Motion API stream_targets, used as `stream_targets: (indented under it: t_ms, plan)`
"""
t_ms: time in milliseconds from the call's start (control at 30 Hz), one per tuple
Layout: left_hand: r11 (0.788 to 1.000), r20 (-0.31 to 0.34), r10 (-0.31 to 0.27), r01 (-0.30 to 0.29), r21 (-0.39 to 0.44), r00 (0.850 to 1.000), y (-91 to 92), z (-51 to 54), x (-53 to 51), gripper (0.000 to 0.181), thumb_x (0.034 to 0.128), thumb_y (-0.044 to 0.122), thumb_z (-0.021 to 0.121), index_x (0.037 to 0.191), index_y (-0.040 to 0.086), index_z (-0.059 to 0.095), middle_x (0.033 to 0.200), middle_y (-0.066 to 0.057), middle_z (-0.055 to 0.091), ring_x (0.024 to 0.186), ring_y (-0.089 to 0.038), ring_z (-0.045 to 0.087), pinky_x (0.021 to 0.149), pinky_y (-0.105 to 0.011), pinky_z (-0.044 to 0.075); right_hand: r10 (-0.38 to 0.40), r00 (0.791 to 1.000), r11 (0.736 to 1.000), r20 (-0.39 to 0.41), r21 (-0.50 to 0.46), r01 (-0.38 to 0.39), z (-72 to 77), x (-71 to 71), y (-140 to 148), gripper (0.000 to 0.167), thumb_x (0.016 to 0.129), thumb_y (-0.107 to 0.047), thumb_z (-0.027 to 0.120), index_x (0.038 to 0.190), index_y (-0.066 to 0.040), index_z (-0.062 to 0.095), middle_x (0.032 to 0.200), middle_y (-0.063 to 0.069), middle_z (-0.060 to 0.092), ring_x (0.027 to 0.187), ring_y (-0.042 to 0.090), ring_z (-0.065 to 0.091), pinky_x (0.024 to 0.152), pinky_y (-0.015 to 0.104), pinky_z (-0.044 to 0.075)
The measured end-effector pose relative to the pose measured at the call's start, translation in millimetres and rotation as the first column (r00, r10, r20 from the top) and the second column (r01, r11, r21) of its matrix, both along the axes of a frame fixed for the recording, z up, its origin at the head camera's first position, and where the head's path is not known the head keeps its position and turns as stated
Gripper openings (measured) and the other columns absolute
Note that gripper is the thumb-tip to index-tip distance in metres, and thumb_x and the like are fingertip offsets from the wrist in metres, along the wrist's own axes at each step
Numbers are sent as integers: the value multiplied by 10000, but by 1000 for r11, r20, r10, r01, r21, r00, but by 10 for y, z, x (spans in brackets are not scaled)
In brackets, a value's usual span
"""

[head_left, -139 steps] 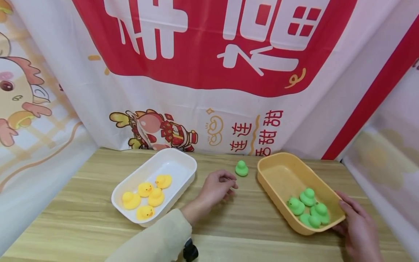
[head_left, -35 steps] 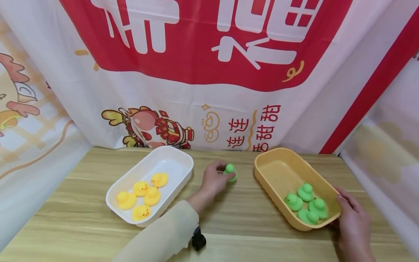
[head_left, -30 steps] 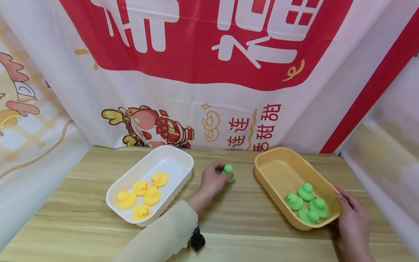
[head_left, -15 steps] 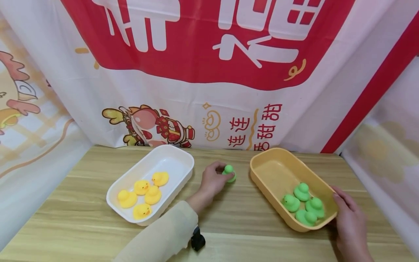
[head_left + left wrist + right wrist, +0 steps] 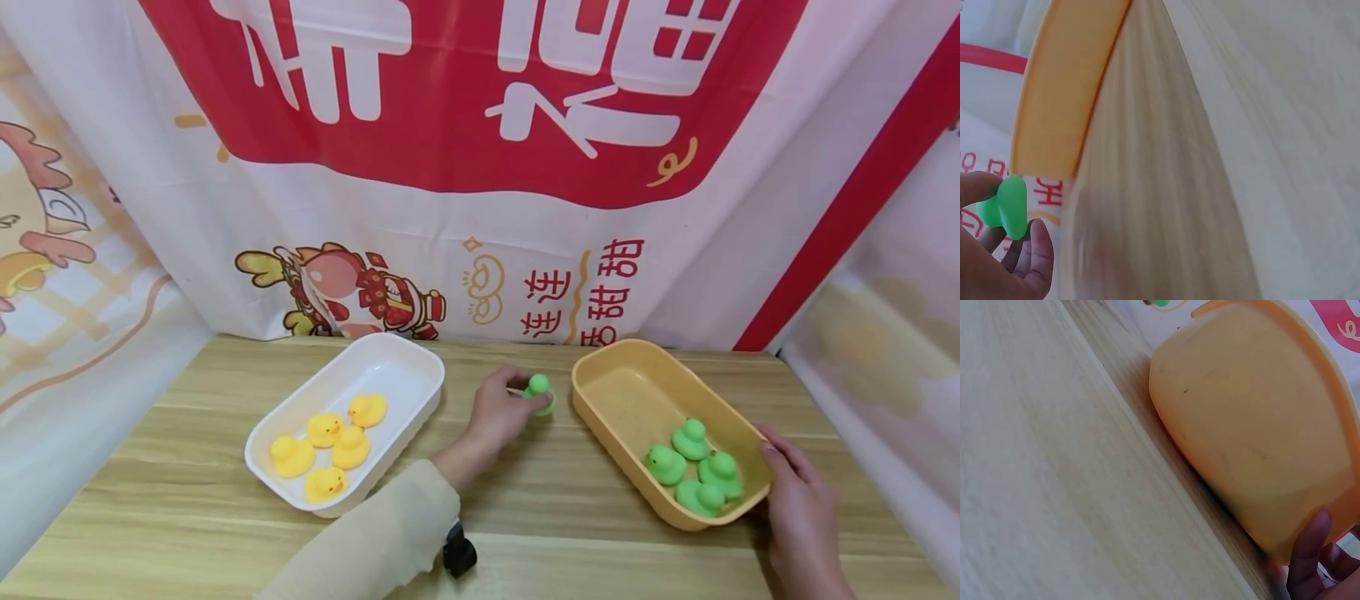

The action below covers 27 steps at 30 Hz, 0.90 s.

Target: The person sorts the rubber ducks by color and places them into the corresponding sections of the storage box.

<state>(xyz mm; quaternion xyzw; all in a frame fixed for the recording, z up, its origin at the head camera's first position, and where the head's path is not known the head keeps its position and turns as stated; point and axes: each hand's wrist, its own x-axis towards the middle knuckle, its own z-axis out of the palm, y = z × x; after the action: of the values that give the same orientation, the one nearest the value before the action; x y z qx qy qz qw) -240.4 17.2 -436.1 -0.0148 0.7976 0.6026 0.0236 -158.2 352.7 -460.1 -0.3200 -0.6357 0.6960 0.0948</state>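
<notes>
Between the two trays, my left hand (image 5: 498, 412) pinches a green rubber duck (image 5: 538, 386) just over the table. The left wrist view shows this duck (image 5: 1015, 209) between thumb and fingertips. My right hand (image 5: 806, 508) grips the near right corner of the orange plastic tray (image 5: 626, 396), thumb at the rim. In the right wrist view, fingers (image 5: 1310, 550) curl against the underside of the tray (image 5: 1254, 419). Several green rubber ducks (image 5: 693, 437) sit inside the tray's near end.
A white plastic tray (image 5: 393, 375) with several yellow rubber ducks (image 5: 348, 447) stands to the left. Behind the wooden table (image 5: 540, 508) hangs a printed red and white cloth (image 5: 450, 158). A small black device (image 5: 459, 554) is on my left wrist.
My left hand has taken hold of the green duck that stood alone on the table, and has just moved it slightly right. The orange tray has shifted slightly left with my right hand.
</notes>
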Motion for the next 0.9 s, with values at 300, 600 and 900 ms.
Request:
stream_targets:
  t_ms: [300,600,900]
  plan:
    - [998,-19,-63,63,7,998,157,185,131,374,881,176,886,1207,66,739,1206,-91,736,994,-179,667,840,-276,587,0,1000,1000,13,16,0,2,4,-4,466,1094,-425,597,1539,-287,603,1307,-220,585,917,-169,615,689,122,572]
    - [995,-41,-100,100,9,994,252,301,177,373,895,175,874,1230,88,737,1204,-65,730,970,-153,676,782,-227,597,-3,1000,1000,-7,1,3,-14,16,-3,445,1094,-402,606,1525,-289,619,1272,-232,601,916,-164,623,685,128,577]
    - [987,-78,-158,157,-21,984,411,305,151,346,897,167,871,1207,86,740,1143,-51,721,926,-130,651,757,-212,579,-1,1000,1000,-1,22,1,-11,2,3,454,1090,-415,610,1526,-289,618,1318,-219,596,955,-166,605,722,87,556]
